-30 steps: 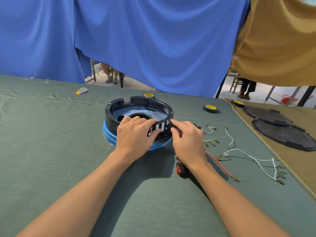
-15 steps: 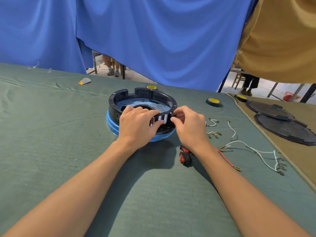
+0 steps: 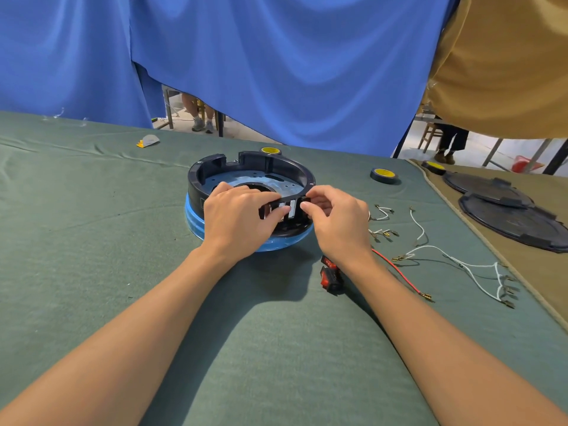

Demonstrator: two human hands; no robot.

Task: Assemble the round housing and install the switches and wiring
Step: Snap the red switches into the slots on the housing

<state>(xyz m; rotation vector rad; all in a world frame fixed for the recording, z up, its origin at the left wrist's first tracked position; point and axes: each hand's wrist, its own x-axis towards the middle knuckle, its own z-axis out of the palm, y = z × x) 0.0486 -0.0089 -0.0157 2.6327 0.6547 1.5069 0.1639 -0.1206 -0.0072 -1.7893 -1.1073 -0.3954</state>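
A round black housing (image 3: 246, 167) sits on a blue base (image 3: 193, 222) in the middle of the green cloth. My left hand (image 3: 236, 219) grips its near wall, fingers curled over the rim and thumb beside the white-edged switch slots (image 3: 287, 210). My right hand (image 3: 338, 222) pinches a small black switch (image 3: 305, 200) against the wall's right slot. A red rocker switch (image 3: 330, 273) lies on the cloth under my right wrist. White wires (image 3: 461, 262) and a red wire (image 3: 399, 272) with brass terminals lie to the right.
Two black tape rolls with yellow cores (image 3: 384, 175) (image 3: 270, 150) sit behind and right of the housing, a third (image 3: 433, 166) at the tan mat's corner. Black round covers (image 3: 510, 219) lie on the tan mat at far right. A small grey-yellow scrap (image 3: 147, 140) lies far left.
My right hand has lifted its fingertips from the side of the wall up to the rim's right slot, pinching the switch there. My left hand keeps its grip on the wall.
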